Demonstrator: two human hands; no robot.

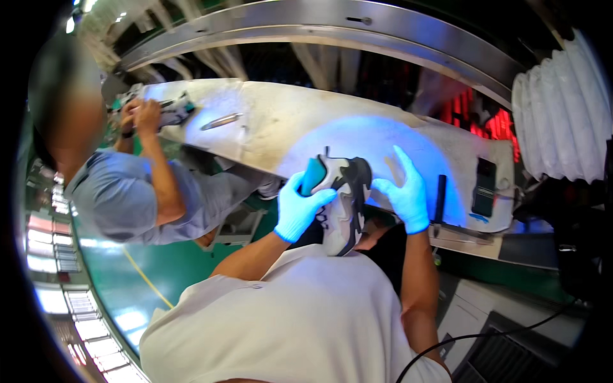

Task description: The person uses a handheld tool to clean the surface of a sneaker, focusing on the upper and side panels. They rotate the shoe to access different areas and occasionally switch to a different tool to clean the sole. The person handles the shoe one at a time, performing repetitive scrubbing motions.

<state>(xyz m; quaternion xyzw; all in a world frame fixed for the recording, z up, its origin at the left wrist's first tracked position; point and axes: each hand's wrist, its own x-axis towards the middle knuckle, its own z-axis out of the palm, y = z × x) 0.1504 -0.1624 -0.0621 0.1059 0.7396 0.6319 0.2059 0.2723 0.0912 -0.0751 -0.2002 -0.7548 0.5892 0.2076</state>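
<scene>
A white, grey and black sneaker [343,210] is held up in front of my chest, its toe pointing down toward me. My left hand [298,205], in a white glove, grips it at the collar, thumb on the near side. Teal material [313,175] shows at the shoe's opening, next to my left fingers. To the right of the shoe is my right hand [405,195], also gloved, with thumb and fingers spread and nothing in it. Its thumb tip comes close to the sole; whether it touches I cannot tell.
A pale covered worktable [268,115] runs across, lit by a bluish patch. On it lie a phone-like dark device [484,186], a black-handled tool [440,199] and a silver pen-shaped tool [221,121]. A co-worker [134,191] handles another shoe [175,110] at left. A white ribbed duct [562,118] hangs right.
</scene>
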